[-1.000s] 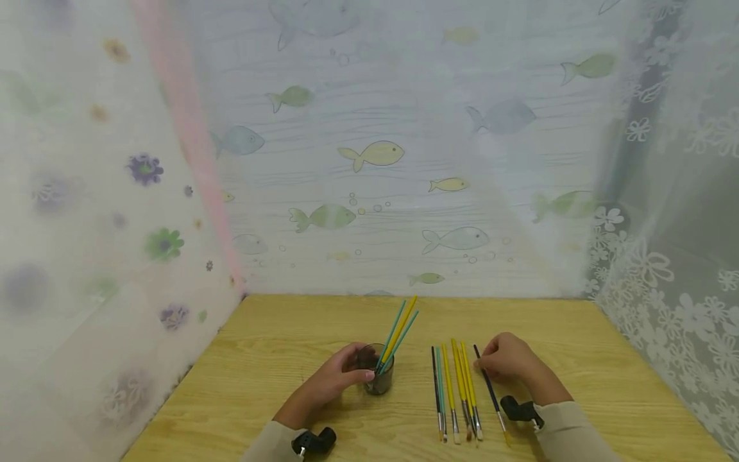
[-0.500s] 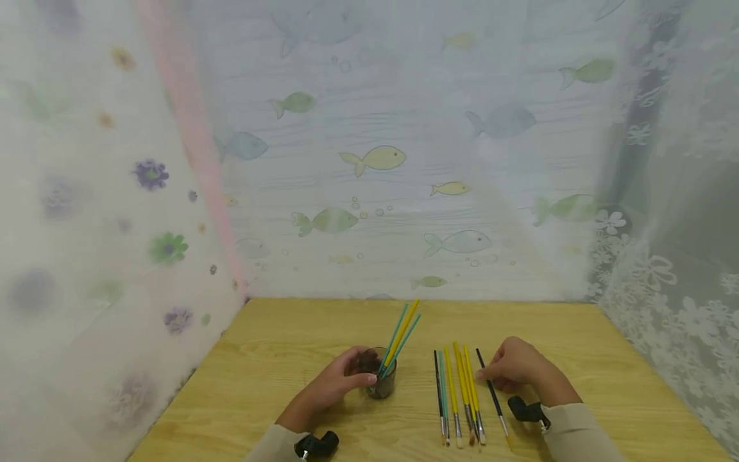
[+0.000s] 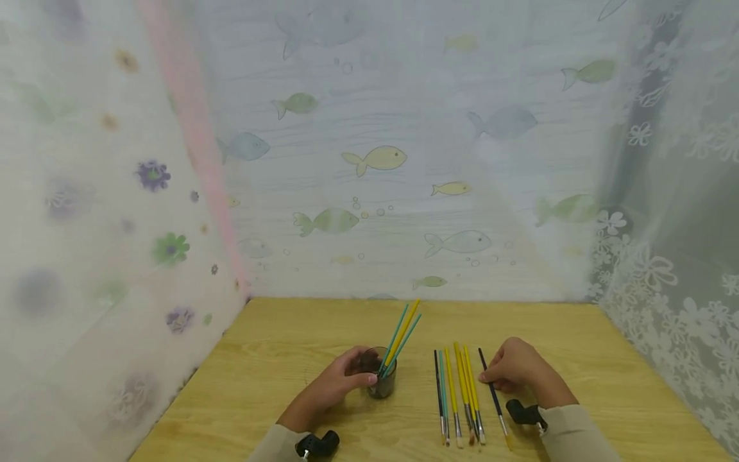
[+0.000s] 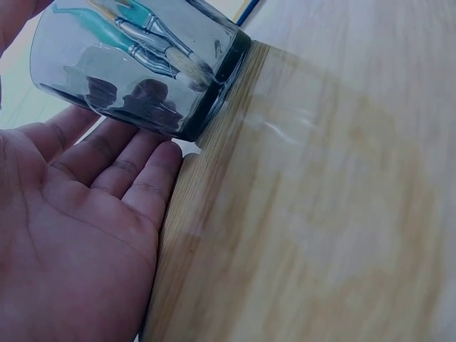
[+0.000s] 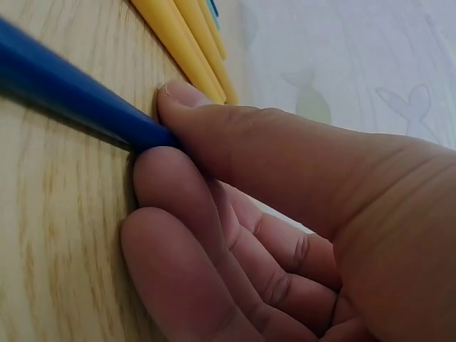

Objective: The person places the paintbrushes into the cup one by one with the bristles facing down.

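Observation:
My left hand point(image 3: 333, 385) holds a smoky glass cup point(image 3: 382, 389), thumb on the near side and fingers behind it. Three paintbrushes, two teal and one yellow point(image 3: 403, 335), lean inside with bristles down, as the left wrist view shows through the glass point(image 4: 142, 78). On the right, my right hand point(image 3: 516, 369) pinches a dark blue paintbrush point(image 3: 498, 404) between thumb and fingers. That brush lies along the table, bristles toward me. In the right wrist view its blue handle point(image 5: 71, 89) runs in between the thumb and fingertip point(image 5: 167, 171).
A row of several paintbrushes point(image 3: 452, 398), black, teal and yellow, lies between the cup and my right hand. All sit on a wooden table point(image 3: 277, 333). Behind it hangs a fish-print curtain point(image 3: 369, 192), with flowered sheets at both sides.
The whole view shifts slightly. My right hand lies a little nearer me along the blue brush than a second ago. The left hand keeps its hold on the cup.

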`<state>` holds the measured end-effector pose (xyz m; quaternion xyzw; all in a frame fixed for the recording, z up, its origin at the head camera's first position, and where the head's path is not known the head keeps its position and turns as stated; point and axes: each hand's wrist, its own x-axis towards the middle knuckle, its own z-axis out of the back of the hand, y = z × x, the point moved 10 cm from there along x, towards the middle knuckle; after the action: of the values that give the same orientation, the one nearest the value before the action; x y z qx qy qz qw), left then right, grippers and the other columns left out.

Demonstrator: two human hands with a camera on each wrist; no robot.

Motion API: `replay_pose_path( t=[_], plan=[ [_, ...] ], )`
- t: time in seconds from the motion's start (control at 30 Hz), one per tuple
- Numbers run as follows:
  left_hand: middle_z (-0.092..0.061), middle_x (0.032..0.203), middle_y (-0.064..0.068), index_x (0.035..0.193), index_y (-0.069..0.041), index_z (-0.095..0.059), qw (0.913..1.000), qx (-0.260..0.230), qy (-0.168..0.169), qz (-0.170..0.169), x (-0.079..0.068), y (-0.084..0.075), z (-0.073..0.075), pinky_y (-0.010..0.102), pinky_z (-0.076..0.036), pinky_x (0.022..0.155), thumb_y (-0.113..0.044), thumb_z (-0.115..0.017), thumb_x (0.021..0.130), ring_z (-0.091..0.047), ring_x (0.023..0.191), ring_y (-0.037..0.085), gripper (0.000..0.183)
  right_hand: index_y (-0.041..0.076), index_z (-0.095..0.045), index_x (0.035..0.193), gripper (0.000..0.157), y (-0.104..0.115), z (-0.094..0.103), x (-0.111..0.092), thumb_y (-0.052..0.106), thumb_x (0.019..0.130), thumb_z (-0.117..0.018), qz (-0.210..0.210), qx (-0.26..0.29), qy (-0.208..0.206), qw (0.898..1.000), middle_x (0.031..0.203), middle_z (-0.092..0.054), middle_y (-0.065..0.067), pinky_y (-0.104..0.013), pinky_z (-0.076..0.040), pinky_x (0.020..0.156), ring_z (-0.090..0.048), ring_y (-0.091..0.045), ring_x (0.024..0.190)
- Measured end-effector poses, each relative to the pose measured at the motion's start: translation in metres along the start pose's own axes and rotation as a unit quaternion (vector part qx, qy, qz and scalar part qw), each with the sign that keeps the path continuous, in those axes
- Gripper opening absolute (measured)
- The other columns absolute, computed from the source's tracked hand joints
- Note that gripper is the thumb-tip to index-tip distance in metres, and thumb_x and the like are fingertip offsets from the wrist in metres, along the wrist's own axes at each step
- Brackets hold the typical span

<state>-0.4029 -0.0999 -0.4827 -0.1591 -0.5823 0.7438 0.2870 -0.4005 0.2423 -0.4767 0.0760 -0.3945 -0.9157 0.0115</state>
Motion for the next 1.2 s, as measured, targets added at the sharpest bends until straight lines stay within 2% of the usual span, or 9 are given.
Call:
replay_pose_path(
  t=[0.23,0.5,0.63,0.87,1.03,1.2],
  plan=[
    [-0.057,0.146,0.014,0.151,-0.001,-0.044,1.0000,-0.003,0.001,0.004,0.002,-0.001,-0.001,0.026,-0.050,0.104,-0.021,-0.066,0.103,-0.057,0.132,0.019,0.056,0.002,-0.079,0.078,0.014,0.001,0.001,-0.001,0.013,0.080,-0.089,-0.003,0.013,0.002,1.000,0.064,-0.072,-0.007,-0.034,-0.059,0.057,-0.070,-0.019,0.057],
    [-0.055,0.148,0.017,0.152,-0.002,-0.044,1.0000,0.002,-0.001,0.001,0.002,-0.006,-0.001,0.026,-0.049,0.105,-0.021,-0.065,0.103,-0.054,0.137,0.029,0.056,0.001,-0.080,0.085,0.014,-0.006,0.001,0.001,0.014,0.084,-0.085,0.005,0.048,0.028,0.998,0.070,-0.073,-0.009,-0.034,-0.060,0.059,-0.070,-0.019,0.060],
    [-0.054,0.149,0.019,0.153,0.000,-0.041,0.9999,-0.006,0.008,0.002,0.001,-0.006,-0.003,0.026,-0.050,0.105,-0.020,-0.063,0.105,-0.053,0.138,0.028,0.057,-0.002,-0.079,0.093,0.018,-0.013,-0.002,0.003,0.014,0.086,-0.082,-0.004,0.083,0.050,0.995,0.074,-0.074,-0.009,-0.033,-0.061,0.061,-0.071,-0.018,0.063],
    [-0.054,0.149,0.018,0.154,0.001,-0.039,0.9998,-0.012,0.015,0.003,-0.002,-0.004,-0.003,0.027,-0.051,0.104,-0.018,-0.062,0.105,-0.056,0.135,0.021,0.058,-0.006,-0.078,0.103,0.024,-0.026,-0.010,0.004,0.014,0.089,-0.078,-0.010,0.146,0.089,0.985,0.080,-0.076,-0.010,-0.033,-0.062,0.064,-0.073,-0.017,0.068],
    [-0.056,0.148,0.014,0.155,-0.001,-0.039,0.9999,-0.006,0.009,0.008,-0.002,-0.003,-0.003,0.027,-0.051,0.104,-0.021,-0.063,0.105,-0.057,0.133,0.018,0.059,-0.007,-0.076,0.106,0.023,-0.036,-0.011,0.006,0.013,0.093,-0.073,-0.031,0.210,0.106,0.971,0.082,-0.075,-0.009,-0.029,-0.062,0.063,-0.072,-0.013,0.066],
    [-0.056,0.148,0.014,0.154,-0.003,-0.042,1.0000,-0.001,0.002,0.008,-0.002,-0.003,-0.001,0.027,-0.051,0.104,-0.022,-0.064,0.104,-0.056,0.134,0.021,0.058,-0.007,-0.075,0.109,0.025,-0.035,-0.012,0.007,0.013,0.095,-0.068,-0.028,0.253,0.135,0.958,0.087,-0.078,-0.011,-0.027,-0.062,0.064,-0.073,-0.012,0.068]
  ],
)
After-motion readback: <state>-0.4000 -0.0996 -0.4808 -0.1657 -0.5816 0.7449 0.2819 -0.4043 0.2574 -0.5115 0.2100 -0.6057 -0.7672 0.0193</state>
